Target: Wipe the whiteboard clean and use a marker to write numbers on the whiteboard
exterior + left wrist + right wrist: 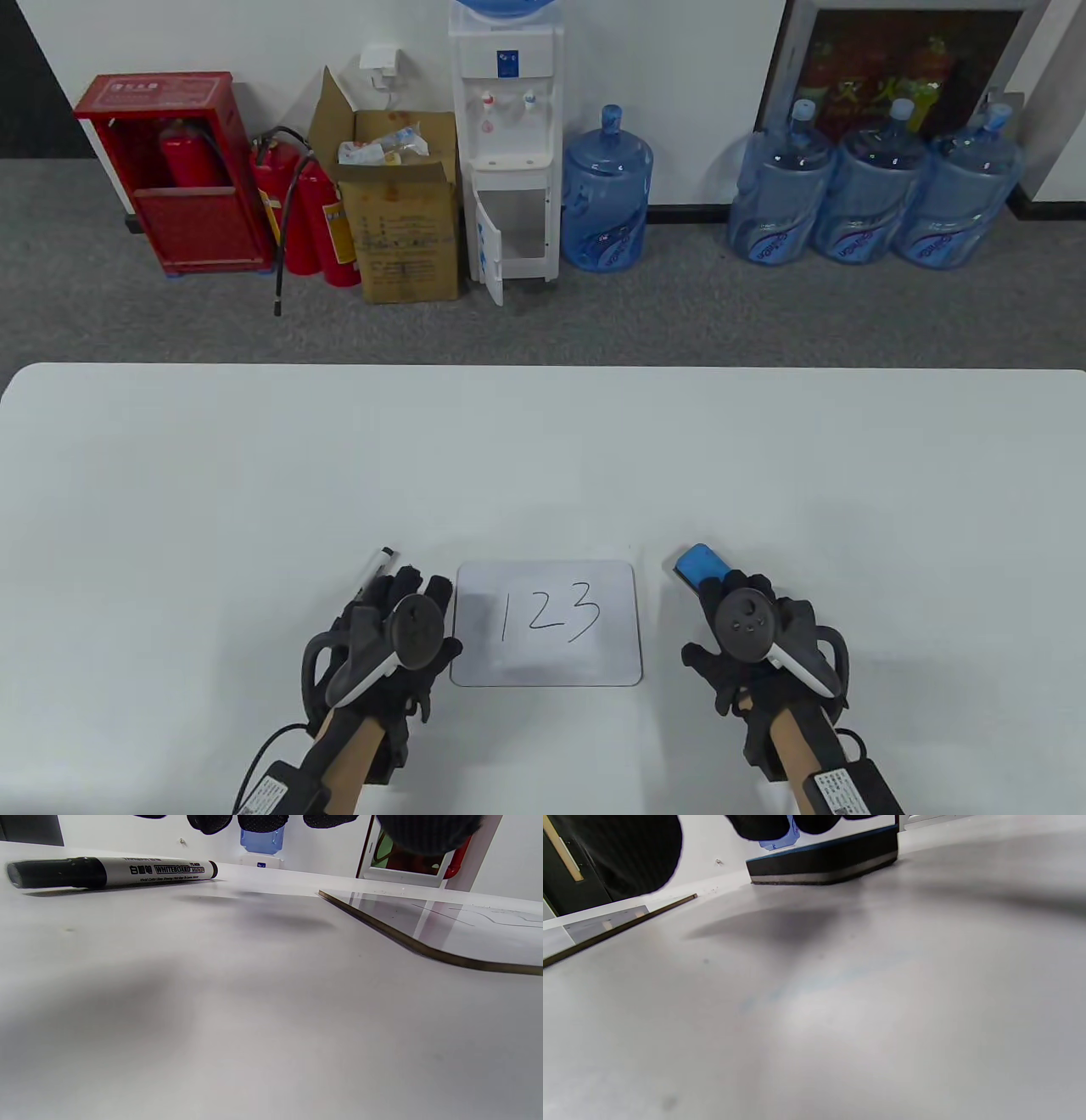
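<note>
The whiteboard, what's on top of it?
The whiteboard has "123" written on it in marker, with faint smudges around. No hand or tool lies on it. What is underneath cannot be seen.

Your capped marker (110, 871) lies flat on the desk (237, 1018), well left of the whiteboard (458, 929), whose corner shows faint pen strokes. Your gloved fingertips (210, 821) hang above, touching nothing.

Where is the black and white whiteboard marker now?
The black and white whiteboard marker lies on the white table, left of the small whiteboard, beside the left hand.
</note>
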The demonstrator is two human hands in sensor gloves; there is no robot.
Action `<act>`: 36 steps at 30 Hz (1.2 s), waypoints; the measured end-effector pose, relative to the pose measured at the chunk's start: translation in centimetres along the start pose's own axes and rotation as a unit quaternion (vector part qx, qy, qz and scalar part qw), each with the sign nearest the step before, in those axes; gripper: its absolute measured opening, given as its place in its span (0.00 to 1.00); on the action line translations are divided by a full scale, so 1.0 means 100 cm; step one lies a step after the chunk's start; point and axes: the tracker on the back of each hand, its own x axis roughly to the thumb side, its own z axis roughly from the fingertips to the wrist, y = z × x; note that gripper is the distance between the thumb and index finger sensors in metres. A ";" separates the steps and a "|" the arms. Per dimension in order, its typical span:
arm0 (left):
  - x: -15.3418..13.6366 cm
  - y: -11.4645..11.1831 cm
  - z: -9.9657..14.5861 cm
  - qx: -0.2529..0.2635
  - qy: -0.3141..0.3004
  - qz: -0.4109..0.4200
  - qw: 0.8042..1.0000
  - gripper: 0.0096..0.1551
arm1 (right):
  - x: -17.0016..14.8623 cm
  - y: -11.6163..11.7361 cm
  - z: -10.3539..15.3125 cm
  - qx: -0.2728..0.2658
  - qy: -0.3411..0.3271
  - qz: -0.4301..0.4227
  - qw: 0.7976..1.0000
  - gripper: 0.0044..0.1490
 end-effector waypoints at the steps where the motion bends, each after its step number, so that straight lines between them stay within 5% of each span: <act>1: 0.000 0.000 0.000 0.000 0.000 0.000 1.000 0.44 | 0.001 0.000 0.000 0.001 -0.002 0.001 1.000 0.55; 9: -0.001 0.000 -0.001 -0.002 0.000 -0.001 1.000 0.44 | 0.013 -0.008 -0.007 -0.008 -0.015 -0.011 1.000 0.56; 18: -0.002 0.001 0.000 -0.005 0.000 0.000 1.000 0.44 | 0.005 -0.034 -0.036 -0.033 0.101 -0.006 0.994 0.58; 23: -0.002 0.001 -0.001 -0.005 -0.002 0.003 1.000 0.44 | -0.002 -0.029 -0.049 0.001 0.149 -0.012 0.989 0.59; 36: 0.001 0.000 -0.002 -0.013 -0.005 0.002 1.000 0.44 | 0.000 -0.021 -0.054 -0.016 0.144 0.007 0.989 0.53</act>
